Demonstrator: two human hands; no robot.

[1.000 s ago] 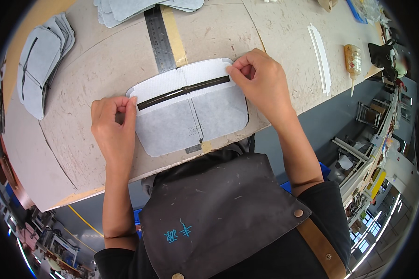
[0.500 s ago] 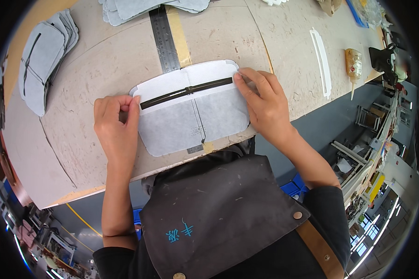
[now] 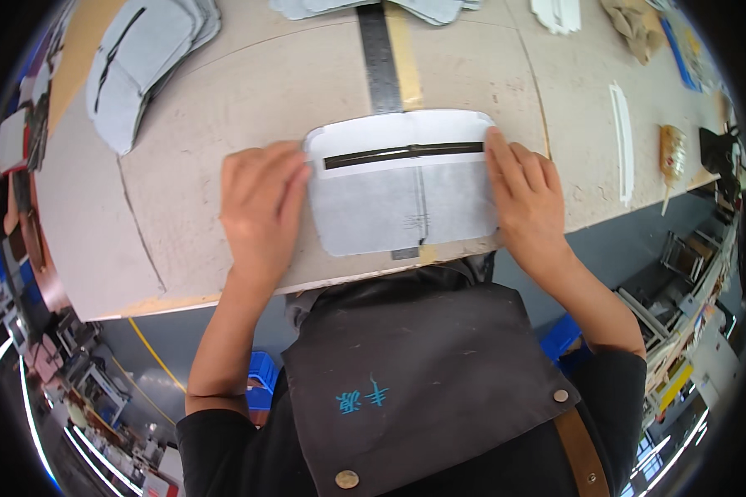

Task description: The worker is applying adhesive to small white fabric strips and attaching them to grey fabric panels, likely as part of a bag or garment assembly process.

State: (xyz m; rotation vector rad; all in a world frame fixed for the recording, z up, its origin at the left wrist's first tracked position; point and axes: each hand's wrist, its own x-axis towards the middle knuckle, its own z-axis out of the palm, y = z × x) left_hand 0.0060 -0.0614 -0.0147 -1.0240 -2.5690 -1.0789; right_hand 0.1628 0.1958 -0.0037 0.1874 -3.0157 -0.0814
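A flat light-grey bag panel (image 3: 365,207) with rounded corners lies on the worktable near its front edge. Across its upper part runs a white band with a long black zip slot (image 3: 365,155). A seam goes down its middle, with pencil-like marks low on it. My left hand (image 3: 261,203) is at the panel's left edge, its fingertips by the upper corner and smeared by motion. At the upper right edge, my right hand (image 3: 530,199) has closed fingers on the panel, the thumb mostly hidden.
A dark steel ruler (image 3: 379,66) and a yellow tape strip (image 3: 404,62) run under the panel. Similar grey panels lie stacked at the far left (image 3: 141,58) and back (image 3: 373,7). On the right are white strips (image 3: 622,145) and a glue bottle (image 3: 672,153).
The whole view has shifted, with the scene now farther right and slightly turned. My left thumb has slid off the panel's face to its edge; my right hand stays at the upper right edge.
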